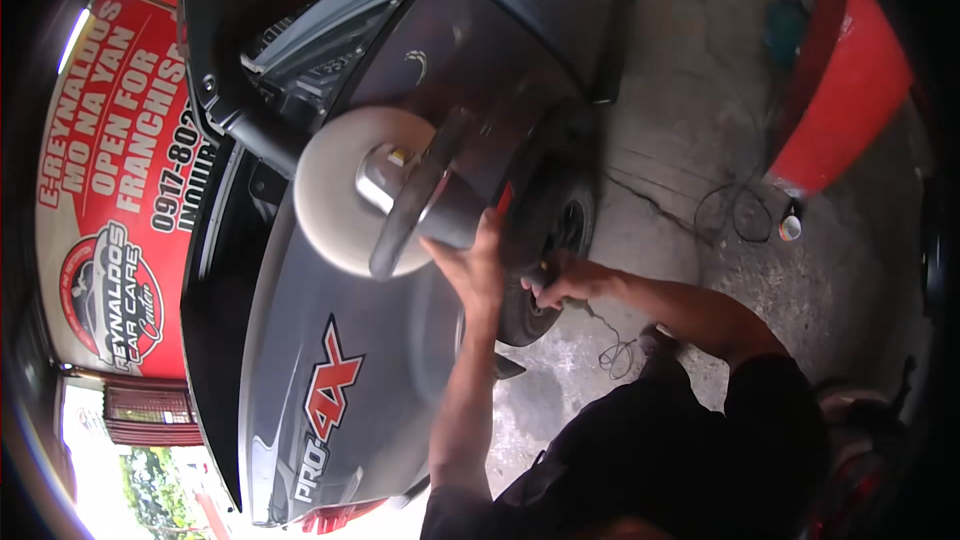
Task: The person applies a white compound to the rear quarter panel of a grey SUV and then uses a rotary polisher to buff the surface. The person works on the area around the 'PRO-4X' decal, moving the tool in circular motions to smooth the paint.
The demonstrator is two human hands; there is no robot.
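A polisher (455,212) with a round white pad (325,195) is held up against the grey side panel (385,370) of a pickup truck. A dark bar handle (415,195) crosses the tool just behind the pad. My left hand (470,265) is closed around the underside of the polisher's body, its thumb and fingers partly hidden. Farther back, my right hand (562,280) is wrapped around the rear grip, in front of the wheel (575,225). A thin cord hangs below that hand. Whether the pad presses on the paint or stands just off it, I cannot tell.
The cord (618,355) trails in loops on the concrete floor (690,140), where another dark cable (735,212) lies coiled. A red panel-like object (850,90) stands at the right, near a small round container (790,228). A large red banner (115,180) hangs beyond the truck bed.
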